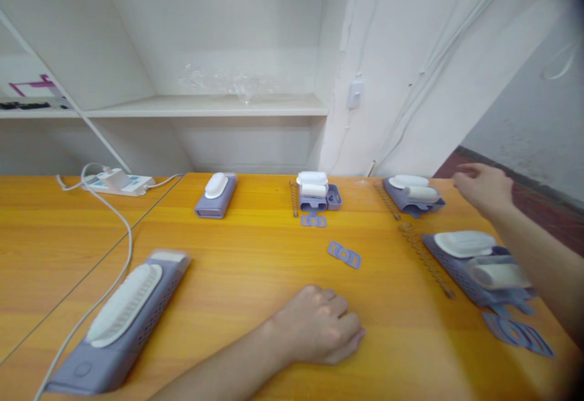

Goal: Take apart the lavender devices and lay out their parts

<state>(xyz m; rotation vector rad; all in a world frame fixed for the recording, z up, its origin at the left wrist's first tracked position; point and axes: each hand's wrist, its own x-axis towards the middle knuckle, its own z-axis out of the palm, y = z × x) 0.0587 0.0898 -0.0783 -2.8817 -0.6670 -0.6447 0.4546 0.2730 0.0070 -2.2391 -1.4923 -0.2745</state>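
Observation:
My left hand (pixel 319 325) rests on the wooden table as a loose fist, back upward; nothing shows in it, though its palm side is hidden. Just beyond it lies a flat purple-grey piece with cut-out rings (pixel 344 255). My right hand (pixel 483 185) is raised at the right, fingers stretched leftward and slightly bent, with nothing visible in them. Nearest to it is a purple-grey case (pixel 413 197) with a white oval pad and a white cylinder. Below my right forearm sits a similar case (pixel 474 267), with a coil spring (pixel 429 261) and ringed flat pieces (pixel 517 333).
A long purple-grey case with a ribbed white pad (pixel 125 306) lies at the left, a smaller one (pixel 216 194) behind it. Another group of parts (pixel 314 191) stands at the back middle. A power strip (pixel 121 183) trails a white cable. White shelves (pixel 205 108) rise behind.

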